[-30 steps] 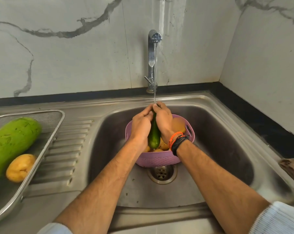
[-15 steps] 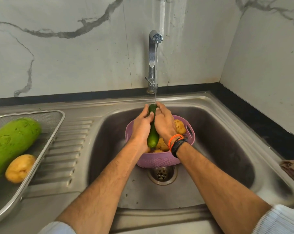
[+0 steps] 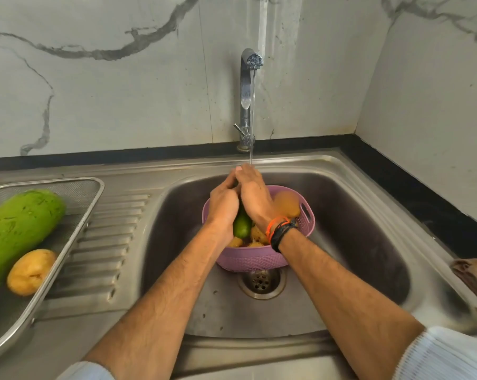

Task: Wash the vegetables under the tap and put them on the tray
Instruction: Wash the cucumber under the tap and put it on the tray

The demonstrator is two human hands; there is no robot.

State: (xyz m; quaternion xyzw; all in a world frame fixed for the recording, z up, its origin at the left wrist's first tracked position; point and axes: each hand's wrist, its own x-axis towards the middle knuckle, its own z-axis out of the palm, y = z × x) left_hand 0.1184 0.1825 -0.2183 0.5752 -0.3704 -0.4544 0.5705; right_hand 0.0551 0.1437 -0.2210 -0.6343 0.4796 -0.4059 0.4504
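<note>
A dark green cucumber (image 3: 242, 226) stands nearly upright over the pink basket (image 3: 248, 259) in the sink. My left hand (image 3: 223, 204) and my right hand (image 3: 252, 196) wrap around it from both sides, hiding its upper part. Water from the tap (image 3: 247, 86) falls on my fingertips. Several potatoes (image 3: 286, 205) lie in the basket. On the left, the mesh tray (image 3: 92, 198) carries a large light green gourd (image 3: 20, 226) and one potato (image 3: 30, 271).
The steel sink basin (image 3: 355, 229) has a drain (image 3: 261, 282) just in front of the basket. A ribbed draining board (image 3: 105, 242) lies between tray and basin. A brownish object (image 3: 476, 281) sits at the sink's right edge. Marble walls close the back and right.
My hands slid up along the cucumber and now cover its top end, which showed half a second ago. The cucumber stays under the stream.
</note>
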